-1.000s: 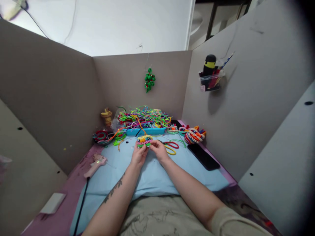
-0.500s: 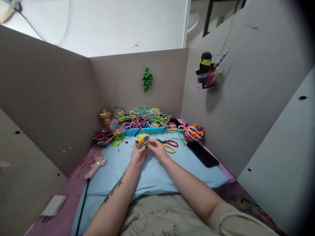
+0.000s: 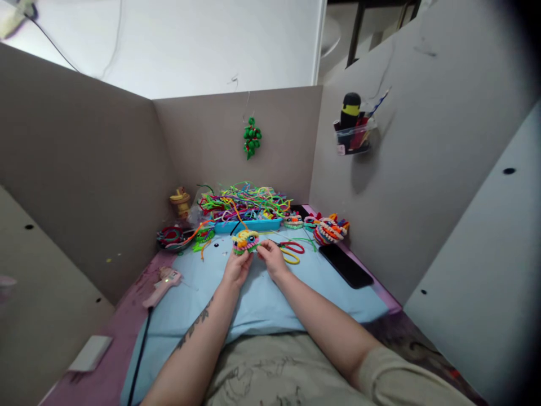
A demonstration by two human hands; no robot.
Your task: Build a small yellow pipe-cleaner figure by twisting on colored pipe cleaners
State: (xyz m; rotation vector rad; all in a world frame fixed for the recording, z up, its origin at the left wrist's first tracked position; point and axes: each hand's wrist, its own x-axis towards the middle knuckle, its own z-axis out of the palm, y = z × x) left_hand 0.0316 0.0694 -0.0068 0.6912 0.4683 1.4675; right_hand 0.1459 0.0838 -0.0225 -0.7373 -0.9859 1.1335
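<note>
Both forearms stretched forward over a blue mat [image 3: 296, 293], left hand [image 3: 237, 267] and right hand [image 3: 273, 258] side by side, fingertips pinching a small pipe-cleaner figure [image 3: 245, 241] above the mat, scissors [image 3: 291, 251] just beside the right hand.

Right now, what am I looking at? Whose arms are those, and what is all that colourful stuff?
The camera sits on a person's head, looking down, so the arms are theirs. The left hand and right hand hold a small fuzzy yellow, pink and green pipe-cleaner figure. Behind it, a blue tray is piled with bright pipe cleaners. Red and yellow handled scissors, a black phone and a pink glue gun lie around on the light blue cloth. Grey cardboard walls surround the table.
</note>
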